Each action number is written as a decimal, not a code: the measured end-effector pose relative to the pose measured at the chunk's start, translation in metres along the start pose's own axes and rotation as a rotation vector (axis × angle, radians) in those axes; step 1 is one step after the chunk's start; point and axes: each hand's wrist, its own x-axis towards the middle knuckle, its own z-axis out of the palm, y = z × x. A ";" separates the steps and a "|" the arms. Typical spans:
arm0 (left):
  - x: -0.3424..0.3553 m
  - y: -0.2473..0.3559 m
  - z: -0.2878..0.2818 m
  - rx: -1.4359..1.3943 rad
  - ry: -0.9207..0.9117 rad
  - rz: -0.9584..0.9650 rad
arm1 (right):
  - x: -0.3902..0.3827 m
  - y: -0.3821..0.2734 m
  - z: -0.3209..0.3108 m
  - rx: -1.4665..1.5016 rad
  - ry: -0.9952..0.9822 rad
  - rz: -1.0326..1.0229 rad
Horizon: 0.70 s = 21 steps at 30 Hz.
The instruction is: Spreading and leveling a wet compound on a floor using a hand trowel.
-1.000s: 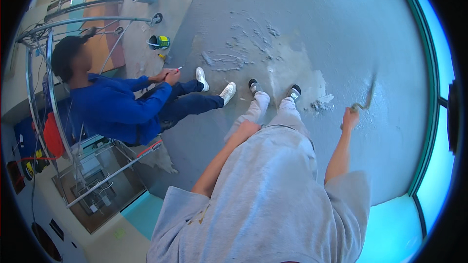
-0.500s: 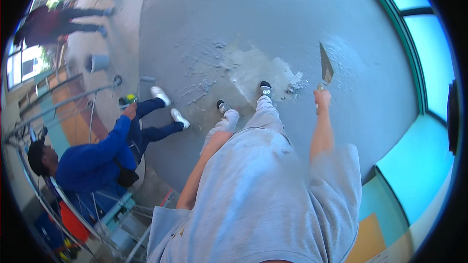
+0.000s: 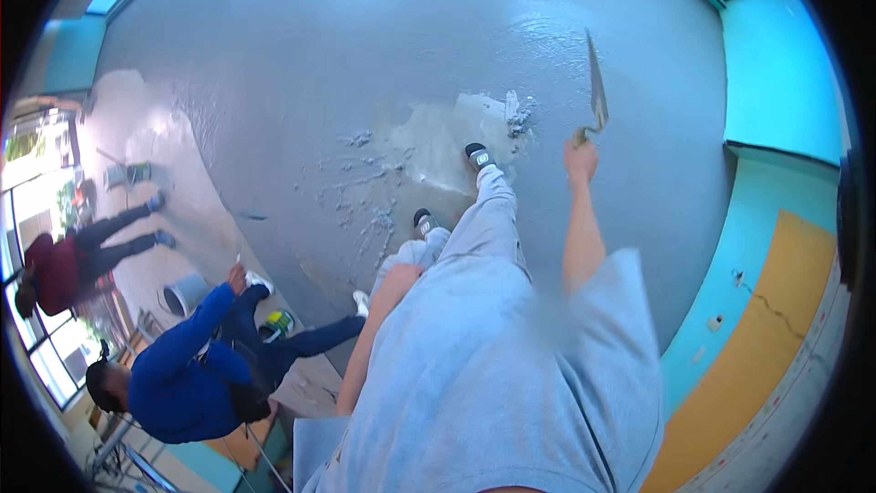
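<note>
My right hand [image 3: 581,161] is closed around the handle of a pointed trowel [image 3: 595,82]. The blade points away from me, over the smooth grey wet cement [image 3: 639,183]. Whether it touches the surface I cannot tell. My left hand [image 3: 401,281] lies on my bent left knee, holding nothing visible. In front of my shoes sits a paler, thinly covered patch [image 3: 438,141], with lumps of cement [image 3: 516,116] at its far right edge and ragged smears to its left.
A co-worker in a blue jacket [image 3: 187,374] bends at my left, near a grey bucket [image 3: 185,294] and a green tub [image 3: 276,324]. Another person in dark red [image 3: 57,274] stands farther left. A flat dark tool [image 3: 251,215] lies on the floor. A teal wall [image 3: 776,82] rises at right.
My view has turned to the right. The trowel, still in my right hand, is now seen more edge-on. The co-worker in blue bends lower, one hand stretched forward.
</note>
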 end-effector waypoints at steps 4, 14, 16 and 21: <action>-0.025 -0.014 0.008 0.064 -0.124 0.028 | -0.101 0.035 -0.022 0.230 0.235 -0.010; -0.021 0.001 0.031 0.185 -0.341 0.125 | -0.140 0.172 0.041 -0.039 -0.047 0.341; -0.017 0.004 0.041 0.085 -0.341 0.154 | -0.156 0.197 0.079 0.097 0.058 0.374; 0.034 0.014 0.068 -0.115 -0.229 0.185 | -0.153 0.195 0.121 0.378 0.120 0.363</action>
